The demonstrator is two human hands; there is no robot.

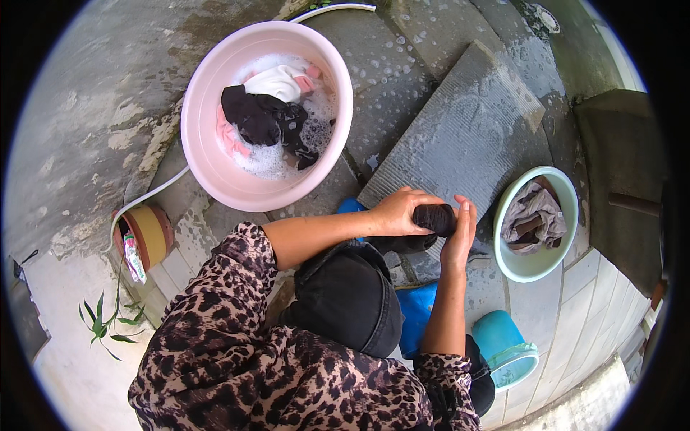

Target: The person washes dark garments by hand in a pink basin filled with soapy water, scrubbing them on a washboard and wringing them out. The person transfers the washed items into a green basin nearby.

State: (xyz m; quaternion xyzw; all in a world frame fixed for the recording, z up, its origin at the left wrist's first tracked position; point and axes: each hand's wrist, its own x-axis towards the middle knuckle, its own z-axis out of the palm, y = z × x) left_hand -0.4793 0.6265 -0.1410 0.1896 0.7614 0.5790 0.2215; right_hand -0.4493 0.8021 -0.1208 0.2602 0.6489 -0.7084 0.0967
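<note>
My left hand [396, 213] holds a dark wet cloth or garment [434, 218], bunched into a lump with a longer part hanging below it. At the right side of the lump is my right hand [459, 231], its palm and thumb against the cloth and its fingertips pointing up. Both hands are above the near edge of a ribbed stone washing slab [458, 124]. Up and to the left, a large pink plastic basin [199, 108] holds suds, a black garment [253, 116], a white cloth [275, 83] and pink cloth.
A pale green basin [501, 215] with greyish clothes [539, 207] stands right of the slab. Nearer me lies a tipped turquoise bucket [493, 334]. A white hose [161, 187] runs behind the pink basin, past a clay pot [151, 237] at left. Foam spots wet the paving.
</note>
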